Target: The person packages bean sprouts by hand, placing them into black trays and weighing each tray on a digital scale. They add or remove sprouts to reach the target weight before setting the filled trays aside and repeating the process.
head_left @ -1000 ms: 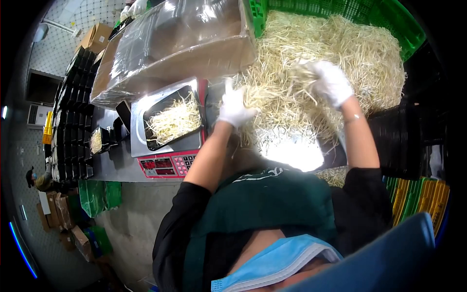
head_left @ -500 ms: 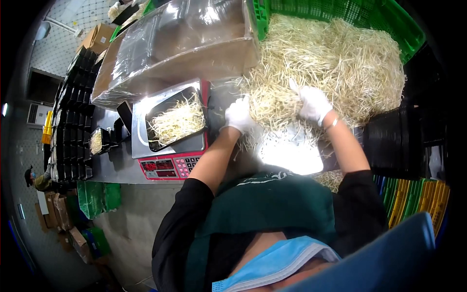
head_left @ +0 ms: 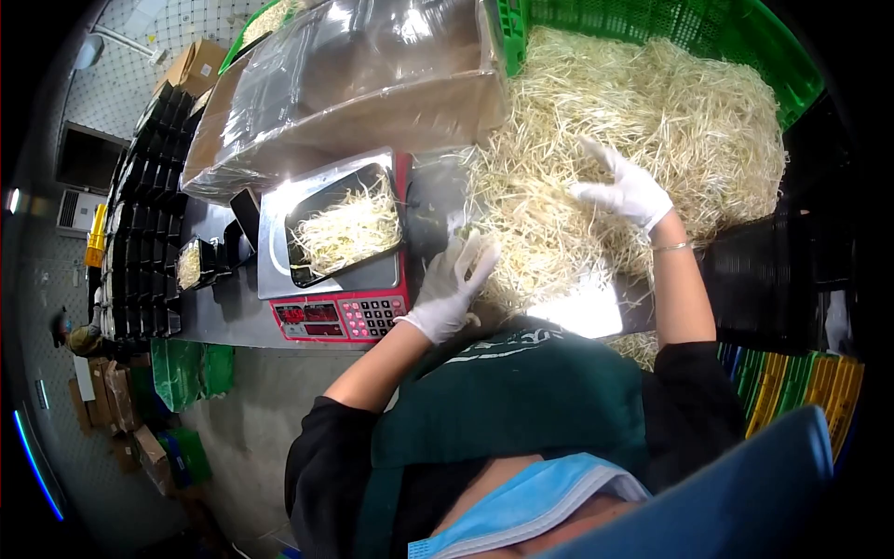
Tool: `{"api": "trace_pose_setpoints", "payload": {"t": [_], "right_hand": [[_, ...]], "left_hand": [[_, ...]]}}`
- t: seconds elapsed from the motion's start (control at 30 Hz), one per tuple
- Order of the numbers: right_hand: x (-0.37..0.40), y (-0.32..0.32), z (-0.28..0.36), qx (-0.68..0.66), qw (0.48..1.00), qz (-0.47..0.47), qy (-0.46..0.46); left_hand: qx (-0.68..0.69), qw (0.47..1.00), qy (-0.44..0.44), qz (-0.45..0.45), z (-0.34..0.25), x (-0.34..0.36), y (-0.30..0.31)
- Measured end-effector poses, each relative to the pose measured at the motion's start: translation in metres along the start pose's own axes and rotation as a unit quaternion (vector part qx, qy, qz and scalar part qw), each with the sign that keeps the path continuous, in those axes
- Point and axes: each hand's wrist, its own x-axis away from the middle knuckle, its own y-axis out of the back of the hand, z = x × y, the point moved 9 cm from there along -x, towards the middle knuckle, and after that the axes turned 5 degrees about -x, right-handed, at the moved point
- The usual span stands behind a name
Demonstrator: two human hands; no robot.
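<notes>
A big heap of bean sprouts (head_left: pixel 661 121) covers the right half of the work surface, with a looser pile (head_left: pixel 545 219) at its near left side. My left hand (head_left: pixel 452 291), in a white glove, is at the left edge of that pile, fingers apart and holding nothing visible. Over the heap, my gloved right hand (head_left: pixel 630 191) is open, its thumb and fingers spread above the sprouts. To the left, a black tray (head_left: pixel 300 270) of bean sprouts (head_left: pixel 349 228) rests on a red and silver weighing scale (head_left: pixel 277 265) with lit digits.
A large plastic-covered carton (head_left: pixel 345 130) stands behind the scale. A green crate (head_left: pixel 652 23) backs the heap. Stacked black trays (head_left: pixel 140 224) line the far left; more black containers (head_left: pixel 754 279) stand at right, above yellow and green crates (head_left: pixel 801 387).
Both hands have opened and spread their fingers. My left hand has moved down, nearer my body; my right hand has shifted slightly right. Loose sprouts between them now lie spread nearer to me.
</notes>
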Motion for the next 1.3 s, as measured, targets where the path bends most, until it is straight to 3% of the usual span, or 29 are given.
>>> {"api": "trace_pose_setpoints", "payload": {"t": [0.03, 0.07, 0.1, 0.17, 0.23, 0.27, 0.3, 0.37, 0.4, 0.43, 0.5, 0.57, 0.6, 0.63, 0.7, 0.73, 0.77, 0.83, 0.93, 0.97, 1.03, 1.07, 1.17, 1.2, 1.23, 1.27, 1.3], "right_hand": [[-0.002, 0.002, -0.015, -0.027, 0.997, -0.062, -0.030], [-0.004, -0.020, -0.024, 0.019, 0.997, -0.056, -0.048], [-0.003, -0.042, -0.028, 0.065, 0.994, -0.052, -0.065], [0.020, -0.094, 0.012, 0.157, 0.985, 0.061, -0.048], [0.037, -0.115, 0.006, 0.222, 0.950, -0.048, 0.213], [0.035, -0.102, 0.024, 0.122, 0.982, -0.008, 0.147], [0.016, -0.098, -0.020, 0.019, 1.000, 0.022, -0.003], [-0.003, -0.050, -0.018, 0.119, 0.987, -0.108, 0.009], [-0.015, -0.058, -0.034, 0.013, 0.998, -0.058, -0.017], [-0.012, -0.058, -0.045, 0.014, 0.998, -0.059, -0.016], [0.030, -0.081, -0.009, 0.179, 0.984, 0.020, -0.008], [0.057, -0.113, -0.011, 0.337, 0.939, 0.001, 0.062], [0.058, -0.113, -0.014, 0.383, 0.922, -0.021, 0.058], [0.060, -0.112, -0.016, 0.427, 0.902, -0.043, 0.052], [0.033, -0.092, -0.016, 0.331, 0.935, -0.060, 0.113], [0.020, -0.087, -0.016, 0.291, 0.956, 0.037, -0.028], [0.014, -0.081, -0.017, 0.294, 0.955, 0.037, -0.027], [0.006, -0.070, -0.018, 0.245, 0.969, 0.035, -0.022], [0.031, -0.052, 0.016, 0.283, 0.957, -0.003, 0.059], [0.037, -0.050, 0.019, 0.306, 0.948, -0.001, 0.089], [0.024, -0.046, -0.012, 0.436, 0.896, 0.068, 0.045], [0.022, -0.032, -0.021, 0.486, 0.871, 0.061, 0.036], [0.045, 0.016, 0.017, 0.348, 0.929, -0.075, 0.107], [0.041, 0.015, 0.022, 0.345, 0.930, -0.075, 0.105], [0.035, 0.010, 0.024, 0.178, 0.977, -0.071, 0.098], [0.033, 0.001, 0.030, 0.006, 0.994, -0.064, 0.084], [0.034, -0.017, 0.047, 0.071, 0.993, -0.061, -0.065]], "left_hand": [[-0.008, 0.999, 0.037, 0.010, 0.002, 0.002, 0.003], [-0.027, 0.998, -0.020, -0.050, -0.008, -0.011, 0.010], [-0.028, 0.998, -0.022, -0.051, -0.009, -0.028, 0.000], [-0.086, 0.976, -0.055, -0.191, -0.010, -0.049, 0.004], [-0.077, 0.981, -0.063, -0.166, 0.002, -0.064, -0.005], [-0.065, 0.986, -0.071, -0.140, 0.005, -0.071, -0.012], [-0.059, 0.987, -0.069, -0.136, 0.008, -0.078, -0.014], [-0.017, 0.999, 0.045, 0.019, 0.029, -0.100, -0.032], [-0.013, 0.992, 0.108, 0.063, 0.025, -0.104, -0.019], [-0.013, 0.992, 0.107, 0.061, 0.024, -0.103, -0.017], [0.157, 0.966, 0.203, 0.013, 0.040, -0.086, -0.025], [0.159, 0.967, 0.197, -0.029, 0.051, -0.071, -0.046], [-0.025, 0.983, 0.128, -0.126, 0.041, -0.067, -0.030], [-0.207, 0.953, 0.051, -0.215, 0.021, -0.057, -0.022], [-0.174, 0.960, 0.062, -0.211, 0.032, -0.067, -0.017], [-0.084, 0.987, 0.124, -0.064, 0.043, -0.085, -0.018], [0.009, 0.980, 0.180, 0.085, 0.055, -0.091, -0.036], [0.059, 0.982, 0.171, 0.052, 0.057, -0.094, -0.035], [-0.016, 0.988, 0.144, -0.057, 0.031, -0.080, 0.014], [-0.014, 0.988, 0.145, -0.057, 0.033, -0.079, 0.014], [-0.122, 0.986, 0.115, 0.013, 0.032, -0.076, -0.001], [-0.130, 0.984, 0.121, 0.004, 0.038, -0.071, -0.004], [-0.136, 0.987, 0.085, -0.002, 0.039, -0.047, 0.000], [-0.119, 0.991, 0.034, -0.058, 0.028, -0.046, 0.006], [-0.117, 0.991, 0.033, -0.052, 0.024, -0.047, 0.000], [-0.134, 0.981, -0.003, -0.141, 0.006, -0.047, 0.008], [-0.149, 0.961, -0.038, -0.232, -0.011, -0.045, 0.016]]}}
